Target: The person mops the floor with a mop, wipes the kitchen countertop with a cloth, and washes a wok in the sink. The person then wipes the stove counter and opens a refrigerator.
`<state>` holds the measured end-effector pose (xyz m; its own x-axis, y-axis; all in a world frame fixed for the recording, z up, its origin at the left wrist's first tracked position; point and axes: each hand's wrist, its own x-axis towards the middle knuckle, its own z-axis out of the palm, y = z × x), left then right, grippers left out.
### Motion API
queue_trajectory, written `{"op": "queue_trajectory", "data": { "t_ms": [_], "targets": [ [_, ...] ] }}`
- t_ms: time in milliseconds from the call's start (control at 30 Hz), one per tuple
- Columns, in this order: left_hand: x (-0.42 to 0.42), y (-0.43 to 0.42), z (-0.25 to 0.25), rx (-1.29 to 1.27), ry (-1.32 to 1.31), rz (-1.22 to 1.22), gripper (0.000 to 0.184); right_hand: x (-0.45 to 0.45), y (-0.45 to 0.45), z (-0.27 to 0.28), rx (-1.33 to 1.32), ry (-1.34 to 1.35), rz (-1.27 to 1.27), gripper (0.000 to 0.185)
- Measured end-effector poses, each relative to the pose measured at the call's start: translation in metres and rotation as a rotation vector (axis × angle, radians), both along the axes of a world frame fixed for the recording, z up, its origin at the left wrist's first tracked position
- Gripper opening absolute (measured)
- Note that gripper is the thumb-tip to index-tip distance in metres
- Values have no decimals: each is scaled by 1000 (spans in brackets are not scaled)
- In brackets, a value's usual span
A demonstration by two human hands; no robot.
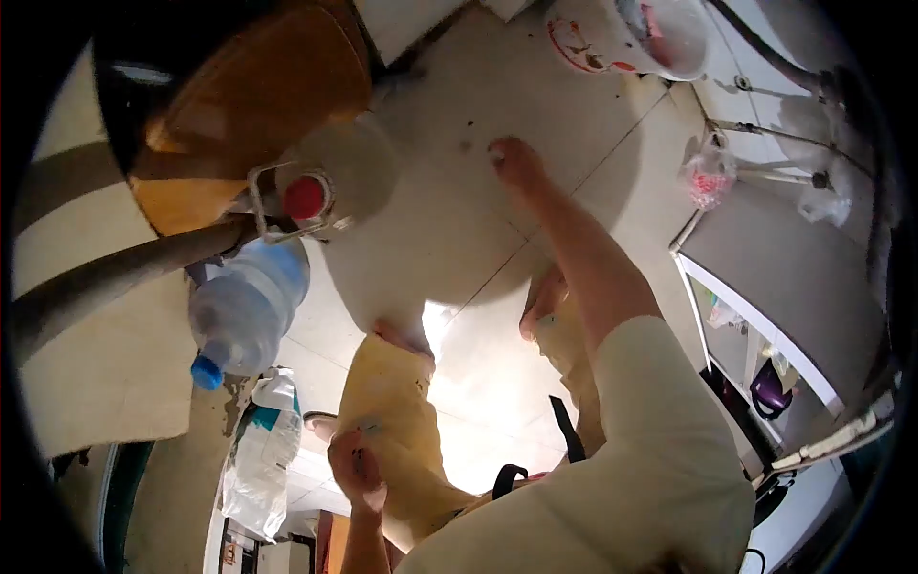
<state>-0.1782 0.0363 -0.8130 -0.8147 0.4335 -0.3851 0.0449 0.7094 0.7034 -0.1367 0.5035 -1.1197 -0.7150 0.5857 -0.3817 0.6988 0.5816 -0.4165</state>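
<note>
My right hand point(517, 165) reaches out over the pale tiled floor point(449, 220), its fingers curled together. A small whitish spot shows at the fingertips, too small to name. Dark specks lie on the floor just left of that hand. Near my left knee, my left hand point(358, 471) is closed, with some dark marks showing at its fingers; what it holds, if anything, I cannot make out. Yellow trousers point(392, 411) cover my legs, and my bare feet are on the tiles.
On the left are a clear water jug point(251, 306) with a blue cap, a red-capped container point(304, 197), a brown panel point(263, 81) and a white plastic bag point(261, 464). A white bucket point(593, 43) stands at the top. Pipes and small bags point(708, 177) line the right.
</note>
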Motion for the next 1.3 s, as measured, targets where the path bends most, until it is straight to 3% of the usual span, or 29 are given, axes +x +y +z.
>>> {"op": "queue_trajectory", "data": {
  "t_ms": [133,233,333,433,533,633,733,833,900,967,1033,1133,1233,1300],
  "targets": [
    [-3,12,2,-155,-28,-35,18,-55,13,-50,129,169,95,25],
    [-1,23,-6,-141,27,32,17,-76,-3,-61,261,-33,273,23],
    [-8,37,-5,-178,-38,8,14,-50,-8,-99,95,-156,344,21],
    [-10,40,-9,-174,-10,-22,12,12,-4,-97,221,-178,406,17],
    [-11,39,-16,-209,37,-54,10,33,26,-40,2,-116,248,33],
    [-12,40,-21,-170,51,-28,10,65,51,-39,161,147,-153,39],
    [-15,31,-26,-192,6,-102,11,69,36,-61,308,5,-81,45],
    [-21,47,-27,-141,49,-137,10,49,0,-66,137,46,-269,44],
    [-26,52,-25,-166,72,-180,9,44,-10,-65,267,-103,-17,42],
    [-29,51,-27,-170,86,-166,9,40,-17,-78,283,-161,33,40],
    [-29,51,-32,-146,89,-94,9,33,-22,-88,189,-128,-117,36],
    [-31,67,-31,-162,98,10,8,26,-27,-77,78,-60,-51,28],
    [-29,84,-29,-113,66,160,7,8,-16,-55,-776,131,-646,23],
    [-36,80,-32,-126,80,52,7,3,-5,-31,-1035,388,-788,25]
  ]
}}
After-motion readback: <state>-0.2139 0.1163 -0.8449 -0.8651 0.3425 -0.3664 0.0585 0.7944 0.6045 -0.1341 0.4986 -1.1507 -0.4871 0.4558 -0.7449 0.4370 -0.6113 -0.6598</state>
